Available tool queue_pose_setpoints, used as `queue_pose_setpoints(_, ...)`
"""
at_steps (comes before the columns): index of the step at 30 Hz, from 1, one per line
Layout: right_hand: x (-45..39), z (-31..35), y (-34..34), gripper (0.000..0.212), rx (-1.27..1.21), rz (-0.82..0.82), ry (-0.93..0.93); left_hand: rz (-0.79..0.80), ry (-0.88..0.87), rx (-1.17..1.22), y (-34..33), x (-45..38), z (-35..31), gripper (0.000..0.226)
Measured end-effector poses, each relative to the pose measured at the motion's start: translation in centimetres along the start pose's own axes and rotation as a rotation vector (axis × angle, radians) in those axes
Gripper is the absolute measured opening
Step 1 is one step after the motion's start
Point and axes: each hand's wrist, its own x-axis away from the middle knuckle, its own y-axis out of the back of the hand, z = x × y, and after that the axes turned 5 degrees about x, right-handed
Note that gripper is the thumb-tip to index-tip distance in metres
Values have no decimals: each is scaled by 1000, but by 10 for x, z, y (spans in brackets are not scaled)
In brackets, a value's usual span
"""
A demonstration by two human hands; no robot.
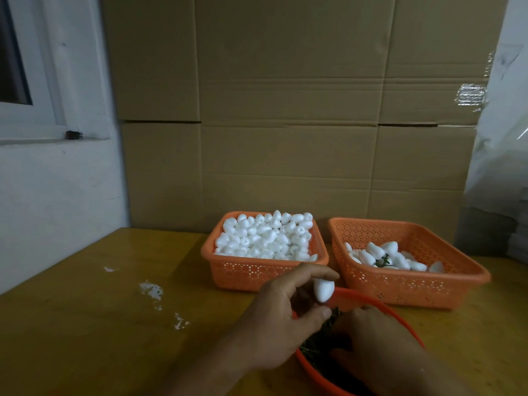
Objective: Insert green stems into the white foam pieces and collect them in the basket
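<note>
Yellow table, cardboard wall behind. You pinched one foam piece in your left hand, just above the round bowl of green stems. Your right hand dug in the bowl; grip unclear. Behind the bowl: full basket, finished basket barely started. Most left.
</note>
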Motion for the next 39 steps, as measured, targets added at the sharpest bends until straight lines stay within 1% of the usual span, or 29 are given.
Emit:
queue_pose_setpoints(5, 0, 2, 2, 19, -26, 4, -59, -48, 42, 120, -1, -1, -2, 29)
queue_pose_setpoints(10, 2, 1, 3, 17, -80, -48, -84, -103, 103, 266, 0, -3, -9, 29)
queue_pose_setpoints(12, 2, 1, 3, 14, -111, -78, -81, -138, 136, 358, -1, -4, -10, 30)
queue_pose_setpoints(14, 4, 3, 4, 13, -117, -130, -70, -157, 179, 506, -1, -4, -12, 27)
queue_pose_setpoints(18, 6, 5, 4, 15, -118, -227, -83, -112, 286, 811, 2, -3, -17, 22)
queue_pose_setpoints(20, 7, 5, 3, 13, -162, -249, -117, -92, 323, 908, 5, -3, -20, 27)
queue_pose_setpoints(23, 7, 2, 0, 11, -218, -271, -148, -83, 351, 994, 7, -3, -23, 38)
queue_pose_setpoints(26, 8, -2, 3, 8, -290, -362, -142, -80, 373, 1050, 7, -4, -23, 36)
queue_pose_setpoints(29, 12, -2, 11, 12, -433, -526, -86, -76, 381, 1069, 7, -4, -22, 28)
queue_pose_setpoints(31, 15, 1, 18, 16, -616, -639, -49, -76, 379, 1066, 7, -4, -21, 25)
queue_pose_setpoints(33, 18, 8, 24, 10, -851, -731, 9, -89, 382, 1051, 7, -5, -22, 25)
queue_pose_setpoints(35, 20, 16, 29, 18, -1032, -792, 81, -113, 389, 1030, 6, -4, -24, 28)
queue_pose_setpoints(37, 22, 22, 30, 22, -1091, -819, 126, -145, 403, 1013, 5, -3, -26, 29)
queue_pose_setpoints(39, 23, 28, 32, 17, -1112, -824, 169, -172, 412, 994, 4, -3, -29, 29)
